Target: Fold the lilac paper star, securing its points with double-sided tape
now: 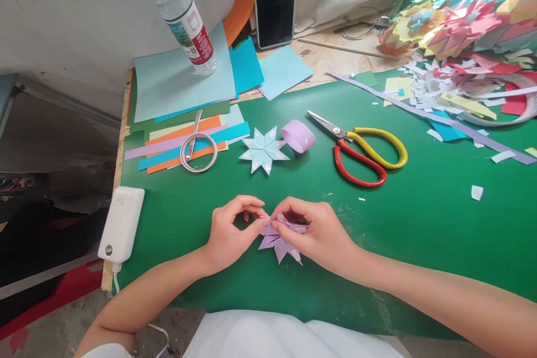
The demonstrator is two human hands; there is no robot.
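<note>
Near the front of the green table, my left hand point(232, 232) and my right hand point(321, 235) meet over a purple folded-paper star point(282, 247). Thumb and forefinger of each hand pinch its upper edge, and the fingers cover part of the far points. The near points fan out toward me. Just beyond my hands lies a light blue paper star point(264, 150) with white-tipped points. A purple paper ring point(298, 136) stands right beside it. Scissors point(356, 148) with one red and one yellow handle rest to the right, their blades apart.
A roll of tape point(198, 152) sits on coloured paper strips point(168, 148) at left. Behind stand a water bottle point(184, 22) on paper sheets and a phone point(274, 0). A white power bank point(121, 224) lies at the left edge. Paper scraps point(432, 95) and folded paper pieces point(465, 17) crowd the far right.
</note>
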